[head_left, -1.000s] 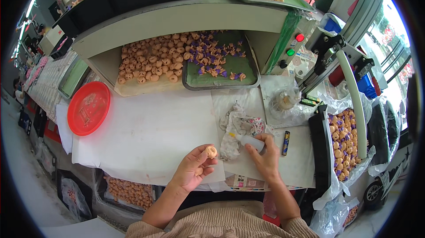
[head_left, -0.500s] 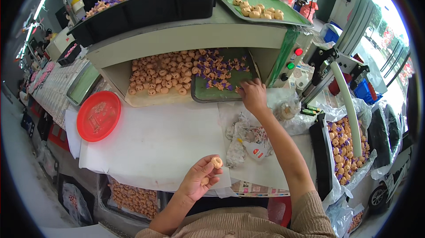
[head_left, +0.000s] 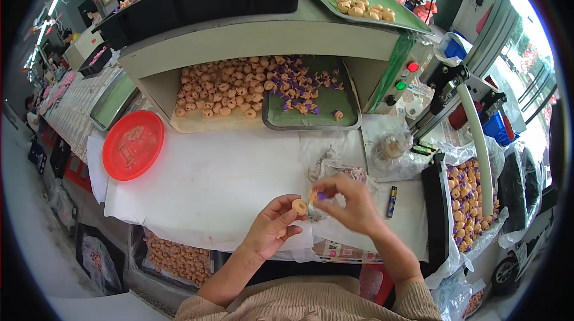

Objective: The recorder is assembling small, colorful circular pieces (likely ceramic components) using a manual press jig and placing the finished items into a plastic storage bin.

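My left hand (head_left: 272,228) pinches a hollow peach-coloured toy head (head_left: 299,206), its round opening showing. A second peach piece (head_left: 281,234) is tucked in the palm. Just to the right, my right hand (head_left: 356,207) grips a small purple-and-peach toy body (head_left: 318,195) between thumb and fingers, close to the head's opening but seemingly apart from it. Under the shelf lies a green-lined tray (head_left: 281,119) with several more purple-and-peach bodies (head_left: 299,91). Left of it is a heap of peach heads (head_left: 221,88).
A red plastic dish (head_left: 133,147) stands on the white paper at left. Crumpled rags (head_left: 335,165) lie behind my right hand, with a dark tube (head_left: 391,201) beside. A black crate (head_left: 439,213) of assembled pieces stands at right. Above, the shelf holds a black bin (head_left: 209,7) and a tray (head_left: 412,19).
My right hand has drawn back from the green-lined tray to beside my left hand, bringing a purple-and-peach toy body. The left hand stays nearly in place, still pinching the toy head.
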Demonstrator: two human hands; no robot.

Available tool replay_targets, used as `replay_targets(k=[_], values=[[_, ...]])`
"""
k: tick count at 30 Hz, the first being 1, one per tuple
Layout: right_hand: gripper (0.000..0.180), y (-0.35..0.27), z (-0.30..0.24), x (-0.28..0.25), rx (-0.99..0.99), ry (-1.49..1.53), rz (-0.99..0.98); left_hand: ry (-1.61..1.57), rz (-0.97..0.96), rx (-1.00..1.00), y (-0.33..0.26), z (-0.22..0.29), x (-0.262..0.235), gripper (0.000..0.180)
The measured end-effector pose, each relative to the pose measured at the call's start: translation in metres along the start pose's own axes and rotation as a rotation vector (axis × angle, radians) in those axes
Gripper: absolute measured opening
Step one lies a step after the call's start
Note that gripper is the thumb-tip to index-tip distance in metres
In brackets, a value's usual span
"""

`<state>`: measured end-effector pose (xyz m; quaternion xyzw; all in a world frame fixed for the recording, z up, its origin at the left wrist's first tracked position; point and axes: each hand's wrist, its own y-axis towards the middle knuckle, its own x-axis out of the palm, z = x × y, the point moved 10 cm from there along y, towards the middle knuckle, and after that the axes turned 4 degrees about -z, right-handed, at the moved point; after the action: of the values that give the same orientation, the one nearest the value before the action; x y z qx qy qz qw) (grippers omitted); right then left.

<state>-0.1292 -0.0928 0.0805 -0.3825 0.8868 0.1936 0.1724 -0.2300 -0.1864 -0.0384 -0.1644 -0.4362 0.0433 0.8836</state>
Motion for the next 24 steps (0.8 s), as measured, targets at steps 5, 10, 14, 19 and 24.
replay_targets(k=[5,10,14,19,24], values=[[0.027,-0.028,-0.009,-0.006,-0.055,-0.005,-0.013,0.053,-0.129,0.036,0.014,-0.012,0.021,0.036],[0.028,-0.043,-0.004,-0.015,-0.144,-0.036,-0.023,0.107,-0.166,0.019,0.017,-0.024,0.027,0.033],[0.027,-0.047,-0.011,-0.016,-0.154,-0.051,-0.077,0.161,-0.151,0.008,0.016,-0.029,0.029,0.032],[0.03,-0.048,-0.007,-0.013,-0.221,-0.04,-0.096,0.229,-0.149,0.015,0.014,-0.025,0.035,0.031],[0.029,-0.044,-0.02,-0.019,-0.209,-0.105,-0.056,0.211,-0.17,-0.037,0.018,-0.023,0.039,0.03]])
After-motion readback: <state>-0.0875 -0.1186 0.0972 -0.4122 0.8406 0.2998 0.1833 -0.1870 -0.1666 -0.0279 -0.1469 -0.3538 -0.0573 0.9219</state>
